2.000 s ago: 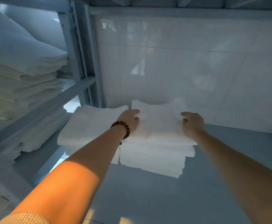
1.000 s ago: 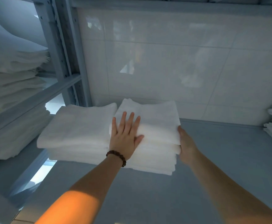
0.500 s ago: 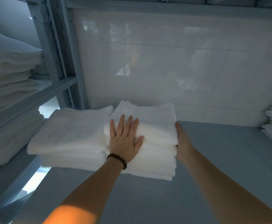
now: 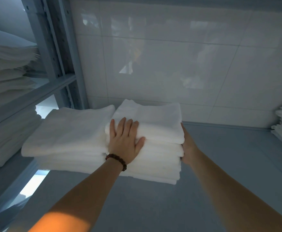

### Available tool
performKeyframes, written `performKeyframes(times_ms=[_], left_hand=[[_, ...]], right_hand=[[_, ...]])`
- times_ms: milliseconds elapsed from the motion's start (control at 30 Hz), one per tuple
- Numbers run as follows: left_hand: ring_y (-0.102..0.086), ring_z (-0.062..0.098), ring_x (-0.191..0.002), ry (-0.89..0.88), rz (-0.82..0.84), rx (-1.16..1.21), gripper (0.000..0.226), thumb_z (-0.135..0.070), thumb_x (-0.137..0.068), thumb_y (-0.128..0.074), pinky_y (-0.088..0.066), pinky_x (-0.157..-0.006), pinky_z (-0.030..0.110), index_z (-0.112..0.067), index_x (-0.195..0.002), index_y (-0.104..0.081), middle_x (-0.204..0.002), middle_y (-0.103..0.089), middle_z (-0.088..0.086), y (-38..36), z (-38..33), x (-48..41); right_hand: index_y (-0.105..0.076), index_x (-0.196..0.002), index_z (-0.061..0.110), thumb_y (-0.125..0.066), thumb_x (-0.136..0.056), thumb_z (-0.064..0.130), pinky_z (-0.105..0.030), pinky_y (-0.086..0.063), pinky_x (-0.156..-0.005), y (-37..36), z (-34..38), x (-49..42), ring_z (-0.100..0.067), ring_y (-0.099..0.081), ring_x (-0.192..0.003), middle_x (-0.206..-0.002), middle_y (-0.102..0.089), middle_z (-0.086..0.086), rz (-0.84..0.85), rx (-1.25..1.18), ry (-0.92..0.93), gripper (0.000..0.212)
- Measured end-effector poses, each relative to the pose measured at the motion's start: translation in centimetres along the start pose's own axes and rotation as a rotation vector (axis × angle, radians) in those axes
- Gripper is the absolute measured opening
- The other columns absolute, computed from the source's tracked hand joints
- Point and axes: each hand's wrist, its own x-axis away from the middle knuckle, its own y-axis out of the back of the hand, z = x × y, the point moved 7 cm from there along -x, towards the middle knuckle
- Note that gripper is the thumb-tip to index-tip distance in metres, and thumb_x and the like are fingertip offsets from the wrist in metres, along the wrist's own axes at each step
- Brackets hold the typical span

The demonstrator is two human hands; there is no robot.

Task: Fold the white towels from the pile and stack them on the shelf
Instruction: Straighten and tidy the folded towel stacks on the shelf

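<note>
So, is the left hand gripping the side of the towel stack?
No, the left hand lies flat, fingers spread, on top of the towel stack.

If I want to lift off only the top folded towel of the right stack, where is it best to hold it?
Probably by its rounded front fold, coming from the near side: the top towel bulges forward there, giving a thick edge. The left hand lies flat on it, the right hand against the stack's right side.

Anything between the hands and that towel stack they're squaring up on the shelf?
Nothing visible. The left hand lies flat on the towel stack, and the right hand presses its right side. The neighbouring stack butts against its left; the shelf to the right is bare.
</note>
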Motion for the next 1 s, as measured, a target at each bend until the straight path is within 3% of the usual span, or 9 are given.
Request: performKeyframes(times_ms=[67,233,367,500,600,667,800,867,1000], left_hand=[[-0.038,0.032,-0.128,-0.002,-0.058,0.053,0.055,-0.053,-0.092,-0.024,-0.010,-0.112,0.059,-0.016,-0.125,-0.046,-0.129,-0.050,0.007,0.9,-0.3,-0.3],[-0.045,0.029,-0.122,-0.051,0.006,0.086,0.054,-0.052,-0.093,-0.029,-0.017,-0.112,0.054,-0.016,-0.128,-0.048,-0.123,-0.055,0.006,0.6,-2.2,0.4],[-0.045,0.029,-0.123,-0.007,0.085,0.093,0.054,-0.052,-0.095,-0.023,-0.018,-0.112,0.053,-0.016,-0.128,-0.047,-0.122,-0.056,0.006,1.5,-2.3,0.8],[-0.034,0.027,-0.136,0.054,0.207,0.108,0.065,-0.054,-0.095,-0.015,-0.014,-0.116,0.049,-0.013,-0.141,-0.037,-0.140,-0.047,0.010,2.6,-2.8,1.3],[-0.017,0.021,-0.144,0.101,0.256,0.118,0.070,-0.056,-0.093,-0.006,-0.003,-0.118,0.040,-0.015,-0.146,-0.025,-0.152,-0.030,0.006,4.4,-2.4,2.0],[-0.011,0.018,-0.145,0.152,0.270,0.109,0.071,-0.056,-0.092,-0.005,-0.001,-0.119,0.038,-0.015,-0.147,-0.022,-0.155,-0.024,0.004,5.8,-1.8,2.6],[-0.015,0.019,-0.144,0.255,0.284,0.124,0.068,-0.053,-0.093,-0.011,-0.004,-0.118,0.038,-0.015,-0.147,-0.024,-0.154,-0.026,0.004,8.8,-0.7,3.7],[-0.018,0.019,-0.143,0.288,0.285,0.133,0.065,-0.052,-0.094,-0.017,-0.007,-0.118,0.038,-0.015,-0.147,-0.025,-0.153,-0.029,0.004,10.0,-0.2,3.9],[-0.016,0.019,-0.144,0.349,0.318,0.151,0.062,-0.052,-0.096,-0.023,-0.009,-0.118,0.040,-0.017,-0.147,-0.025,-0.154,-0.027,0.002,11.6,1.6,4.3]], right_hand=[[-0.068,-0.106,0.021,-0.040,-0.086,0.062,-0.035,-0.055,-0.074,0.2,0.8,0.1,-0.022,-0.070,-0.085,-0.095,-0.074,-0.004,0.033,-0.022,-0.004,0.054],[-0.067,-0.104,0.019,-0.041,-0.091,0.059,-0.030,-0.057,-0.064,-0.2,1.0,0.7,-0.020,-0.071,-0.080,-0.094,-0.074,-0.004,0.003,0.048,-0.061,0.050],[-0.061,-0.120,0.017,-0.036,-0.095,0.054,-0.038,-0.051,-0.084,0.0,1.7,1.9,-0.025,-0.064,-0.103,-0.116,-0.067,-0.008,-0.014,0.068,-0.083,0.052],[-0.061,-0.117,0.015,-0.035,-0.098,0.046,-0.031,-0.053,-0.074,0.0,1.8,3.4,-0.018,-0.067,-0.090,-0.114,-0.066,-0.005,-0.060,0.122,-0.061,0.045],[-0.054,-0.128,0.009,-0.041,-0.097,0.040,-0.029,-0.039,-0.097,0.7,3.1,4.8,-0.017,-0.054,-0.114,-0.132,-0.055,-0.005,-0.184,0.200,-0.029,0.045],[-0.048,-0.134,0.008,-0.043,-0.097,0.036,-0.024,-0.029,-0.103,0.6,4.4,6.0,-0.015,-0.045,-0.125,-0.139,-0.048,-0.003,-0.222,0.268,0.003,0.047],[-0.052,-0.130,0.009,-0.046,-0.096,0.036,-0.024,-0.031,-0.090,-0.3,7.0,7.8,-0.013,-0.049,-0.112,-0.133,-0.053,-0.005,-0.236,0.367,0.057,0.044],[-0.049,-0.134,0.011,-0.042,-0.098,0.036,-0.026,-0.033,-0.096,-1.9,8.5,8.2,-0.012,-0.047,-0.117,-0.135,-0.050,0.000,-0.177,0.582,0.134,0.044],[-0.038,-0.142,0.014,-0.037,-0.100,0.036,-0.028,-0.018,-0.114,-6.8,9.2,9.2,-0.018,-0.029,-0.140,-0.151,-0.034,-0.004,-0.029,1.055,0.317,0.048]])
